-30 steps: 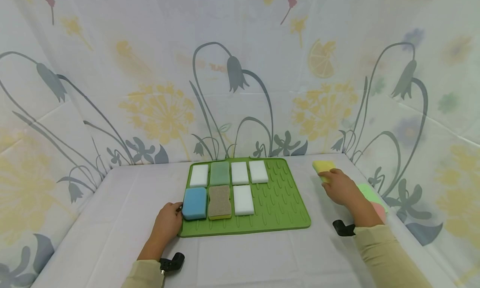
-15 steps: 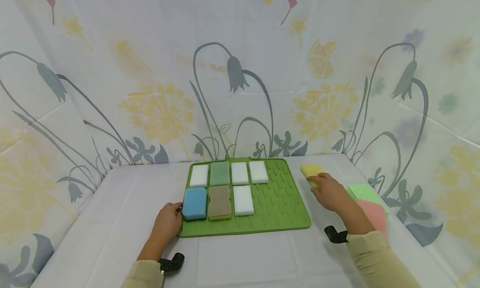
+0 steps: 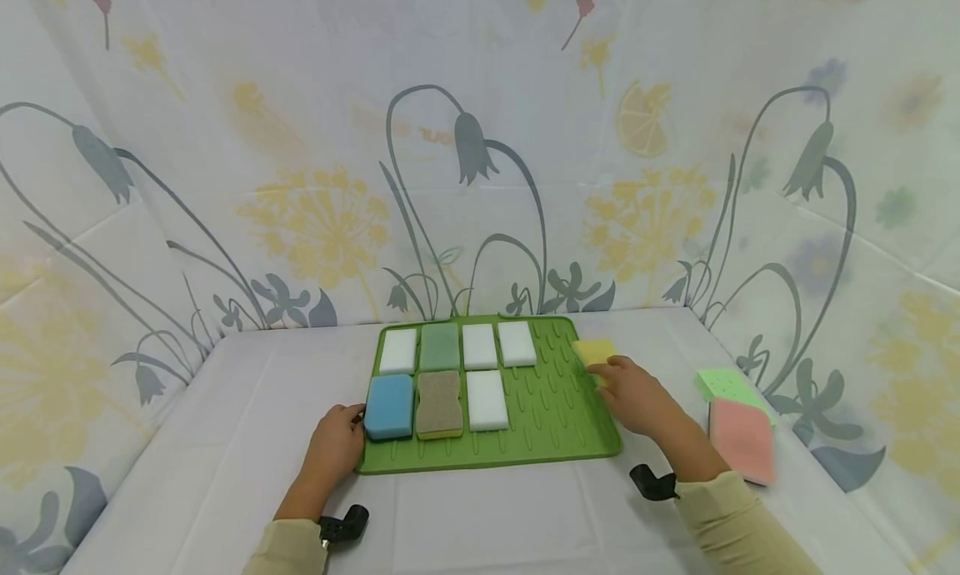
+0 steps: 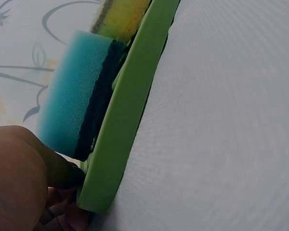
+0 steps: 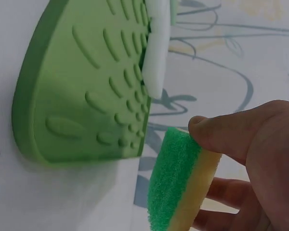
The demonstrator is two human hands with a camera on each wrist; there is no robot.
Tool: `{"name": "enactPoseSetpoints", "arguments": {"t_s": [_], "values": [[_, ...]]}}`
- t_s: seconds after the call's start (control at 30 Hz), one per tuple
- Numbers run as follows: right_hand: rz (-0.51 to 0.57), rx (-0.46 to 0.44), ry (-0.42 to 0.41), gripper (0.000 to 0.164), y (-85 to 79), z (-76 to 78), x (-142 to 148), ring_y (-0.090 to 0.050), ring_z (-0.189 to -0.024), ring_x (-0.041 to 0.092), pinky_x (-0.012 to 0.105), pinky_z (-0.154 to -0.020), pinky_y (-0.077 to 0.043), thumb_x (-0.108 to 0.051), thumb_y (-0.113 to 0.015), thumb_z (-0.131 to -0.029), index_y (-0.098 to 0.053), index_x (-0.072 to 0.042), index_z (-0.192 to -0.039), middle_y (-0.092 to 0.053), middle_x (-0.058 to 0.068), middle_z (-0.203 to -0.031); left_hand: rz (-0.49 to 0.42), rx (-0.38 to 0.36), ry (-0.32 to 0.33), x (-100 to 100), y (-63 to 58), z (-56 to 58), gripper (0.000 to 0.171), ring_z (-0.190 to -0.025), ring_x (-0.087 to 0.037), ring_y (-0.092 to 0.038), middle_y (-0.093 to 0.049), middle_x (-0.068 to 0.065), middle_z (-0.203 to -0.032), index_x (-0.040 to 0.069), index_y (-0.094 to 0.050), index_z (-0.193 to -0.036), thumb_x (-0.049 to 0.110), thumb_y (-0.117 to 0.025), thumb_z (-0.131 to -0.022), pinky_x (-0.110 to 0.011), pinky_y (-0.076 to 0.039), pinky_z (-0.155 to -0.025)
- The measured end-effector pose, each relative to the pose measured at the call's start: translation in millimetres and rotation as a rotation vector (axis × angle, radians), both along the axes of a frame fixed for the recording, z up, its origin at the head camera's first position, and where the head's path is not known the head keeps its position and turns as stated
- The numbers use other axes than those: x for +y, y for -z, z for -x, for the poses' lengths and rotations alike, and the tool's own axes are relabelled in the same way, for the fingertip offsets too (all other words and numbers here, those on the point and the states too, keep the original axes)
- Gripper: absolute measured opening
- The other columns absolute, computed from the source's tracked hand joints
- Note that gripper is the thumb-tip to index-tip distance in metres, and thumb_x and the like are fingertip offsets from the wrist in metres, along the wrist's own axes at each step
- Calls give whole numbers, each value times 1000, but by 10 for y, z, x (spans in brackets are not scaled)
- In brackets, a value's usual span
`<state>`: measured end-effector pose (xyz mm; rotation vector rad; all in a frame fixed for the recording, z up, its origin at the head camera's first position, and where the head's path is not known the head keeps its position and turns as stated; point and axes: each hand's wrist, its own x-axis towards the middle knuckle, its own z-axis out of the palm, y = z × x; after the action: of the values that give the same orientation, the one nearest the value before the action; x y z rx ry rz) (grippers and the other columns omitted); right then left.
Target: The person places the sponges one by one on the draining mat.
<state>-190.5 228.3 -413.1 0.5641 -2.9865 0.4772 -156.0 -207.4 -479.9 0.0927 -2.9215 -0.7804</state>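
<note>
In the head view my right hand point(image 3: 633, 396) pinches a yellow sponge point(image 3: 594, 352) over the right edge of a green ridged drying mat point(image 3: 558, 425). The right wrist view shows that sponge's green scouring side point(image 5: 176, 178), with the thumb on one edge and fingers behind. My left hand point(image 3: 337, 442) holds the mat's left edge, thumb at the rim point(image 4: 91, 192), beside a blue sponge point(image 3: 389, 406) with a dark scouring layer. On the mat also lie a brown-topped sponge point(image 3: 439, 404), a grey-green sponge point(image 3: 439, 347) and several white sponges point(image 3: 487, 400), in two rows.
Right of the mat, a pink sponge point(image 3: 741, 440) and a light green sponge point(image 3: 731, 387) lie on the white tablecloth point(image 3: 525, 517), one overlapping the other. A flower-printed curtain point(image 3: 480, 142) rises behind the table.
My right hand has carried the yellow sponge leftward to the mat's right edge, uncovering the pink and light green sponges. The left hand keeps its place.
</note>
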Motion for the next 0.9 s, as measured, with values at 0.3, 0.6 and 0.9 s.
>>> {"name": "enactPoseSetpoints", "arguments": {"t_s": [0.3,0.6,0.9], "values": [[-17,9,-37,35,56,-34,-195,-58,-111,44,54,-89,-50,-13,-59,-95,-60,-3,-128,-52,30,-128,5,0,6,-8,0,-4,35,-97,-32,-62,-62,-21,-106,-8,-58,-126,6,-50,-96,-47,-53,-82],[-11,-5,-57,36,104,-72,-382,-56,-115,43,55,-92,-49,-14,-59,-95,-60,-5,-130,-52,28,-131,5,6,0,-4,5,18,35,-98,-32,-62,-62,-20,-107,-8,-59,-126,6,-51,-96,-47,-53,-82],[2,-10,-70,36,155,-106,-566,-54,-120,42,55,-94,-48,-18,-59,-96,-60,-7,-130,-53,26,-133,19,2,11,-5,-3,0,34,-98,-32,-62,-62,-21,-107,-9,-59,-126,6,-51,-95,-48,-52,-82]]}}
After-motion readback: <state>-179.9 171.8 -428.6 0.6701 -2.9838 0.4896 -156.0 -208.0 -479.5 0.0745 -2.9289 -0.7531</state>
